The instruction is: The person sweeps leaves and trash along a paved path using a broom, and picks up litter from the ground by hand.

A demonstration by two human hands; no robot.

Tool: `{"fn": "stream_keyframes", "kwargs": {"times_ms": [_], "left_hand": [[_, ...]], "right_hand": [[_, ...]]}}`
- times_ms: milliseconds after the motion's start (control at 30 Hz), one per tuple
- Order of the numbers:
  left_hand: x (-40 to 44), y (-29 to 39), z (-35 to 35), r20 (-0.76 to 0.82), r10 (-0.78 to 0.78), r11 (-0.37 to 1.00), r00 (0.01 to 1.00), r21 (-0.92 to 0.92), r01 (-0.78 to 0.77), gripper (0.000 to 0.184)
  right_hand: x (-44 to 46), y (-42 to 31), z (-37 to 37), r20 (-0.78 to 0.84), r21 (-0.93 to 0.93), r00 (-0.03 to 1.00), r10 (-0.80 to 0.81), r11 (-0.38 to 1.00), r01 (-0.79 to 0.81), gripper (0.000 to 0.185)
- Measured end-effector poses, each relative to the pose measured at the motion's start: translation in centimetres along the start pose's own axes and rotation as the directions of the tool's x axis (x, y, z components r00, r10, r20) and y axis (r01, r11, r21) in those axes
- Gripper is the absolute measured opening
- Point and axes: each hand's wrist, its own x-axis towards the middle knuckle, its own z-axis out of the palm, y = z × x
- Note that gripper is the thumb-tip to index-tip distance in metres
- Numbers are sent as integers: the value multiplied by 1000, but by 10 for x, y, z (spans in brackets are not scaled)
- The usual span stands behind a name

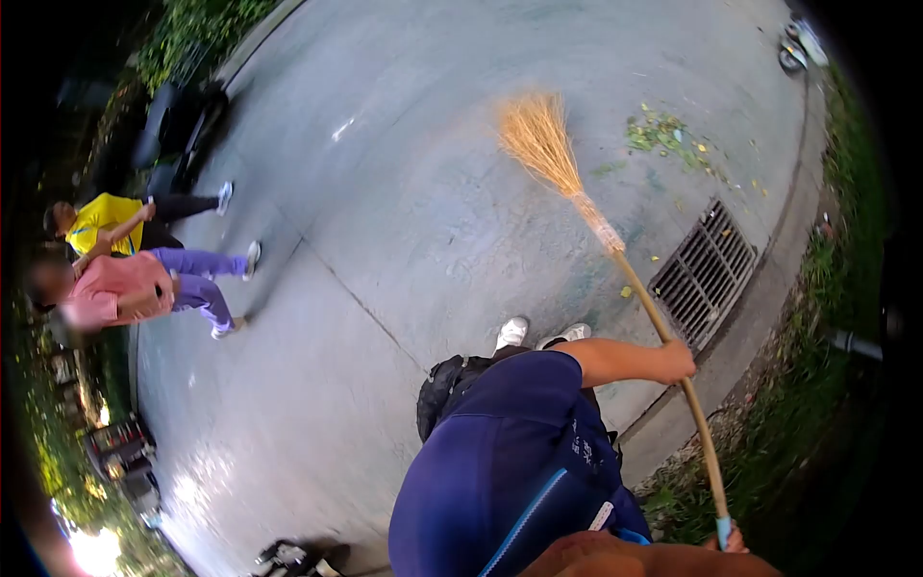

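A straw broom with a long wooden handle slants across the right half of the head view. Its yellow bristles fan out low over the pavement, the tips slightly blurred. My left hand is closed around the middle of the handle, the arm stretched across my body. Near the bottom edge, my right hand grips the light-blue upper end, partly hidden by a bare arm. Right of the bristles, apart from them, lies a scatter of green and yellow leaves.
A metal drain grate is set beside the curb, with grass beyond. On the left, a person in yellow and a person in pink are walking. Parked vehicles stand around the edges; a scooter is far right.
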Motion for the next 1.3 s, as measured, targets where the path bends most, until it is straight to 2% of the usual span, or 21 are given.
{"fn": "stream_keyframes", "kwargs": {"times_ms": [33, 100, 167, 200, 233, 267, 300, 400, 433, 567, 667, 700, 767, 900, 933, 1033, 1100, 1167, 1200, 1233, 1300], "left_hand": [[15, 18, -8, -16, 46, 999, 999, 0, -46, 9], [36, 47, -14, -1, 117, 993, 993, 13, -117, 10], [34, 63, -17, -50, 185, 959, 981, -210, -192, 9], [31, 61, -15, 55, 136, 959, 989, -256, -118, 10], [27, 54, -11, 159, 87, 956, 983, -290, -38, 10], [24, 40, -8, 314, 74, 974, 947, -225, -1, 10], [24, 23, -2, 458, 50, 988, 888, -156, 24, 10], [44, -5, 21, 553, 116, 977, 825, -211, 4, 14], [59, -11, 21, 526, 104, 983, 844, -183, -7, 14], [151, -42, 4, 408, 138, 990, 902, -55, -127, 12], [217, -93, -15, 384, 175, 958, 907, 146, -247, 15], [236, -116, -27, 391, 124, 964, 912, 170, -204, 14], [260, -160, -51, 309, 129, 977, 942, 126, -175, 11], [263, -200, -88, 205, 284, 954, 937, 40, -298, 14], [257, -203, -101, 201, 298, 950, 933, 32, -311, 15], [229, -216, -148, 331, 250, 967, 910, -33, -254, 16], [208, -243, -152, 498, 184, 980, 847, -27, -197, 16], [193, -282, -158, 654, 95, 991, 750, 7, -131, 16], [186, -302, -157, 705, 70, 995, 706, -1, -98, 16], [181, -322, -149, 714, 94, 992, 694, -7, -127, 16], [181, -351, -142, 734, 80, 994, 674, -8, -110, 17]], "right_hand": [[11, -19, 5, -229, -96, 962, -149, 987, 130, 47], [38, -62, -29, -116, -33, 979, -165, 986, 163, 46], [67, -83, -59, 66, 36, 994, -90, 995, 88, 42], [85, -92, -99, -266, -150, 963, -31, 989, -9, 35], [102, -101, -138, -568, -235, 823, 31, 952, -197, 30], [110, -85, -119, -566, -227, 825, 10, 959, -167, 30], [121, -63, -98, -442, -177, 897, 22, 978, -111, 29], [144, -31, -19, -8, -62, 995, 97, 993, -97, 31], [149, -28, 19, 307, -33, 948, 83, 997, -77, 32], [150, -45, 45, 242, -19, 966, -90, 995, 98, 34], [150, -4, 67, 139, -21, 962, -234, 971, 239, 35], [154, 21, 79, 146, 12, 958, -245, 969, 246, 35], [163, 64, 96, 30, 29, 972, -234, 972, 233, 35], [149, 83, 78, -185, 52, 917, -354, 928, 369, 37], [152, 85, 94, -61, 123, 933, -354, 925, 359, 36], [160, 103, 115, -144, 134, 938, -315, 933, 334, 37], [172, 133, 124, -314, 178, 905, -286, 919, 352, 40], [185, 166, 157, -263, 262, 946, -190, 930, 259, 39], [189, 184, 194, -542, 205, 833, -113, 943, 261, 35], [188, 203, 212, -385, 194, 912, -141, 954, 229, 32], [178, 216, 273, -423, 16, 867, -263, 954, 298, 33]]}}
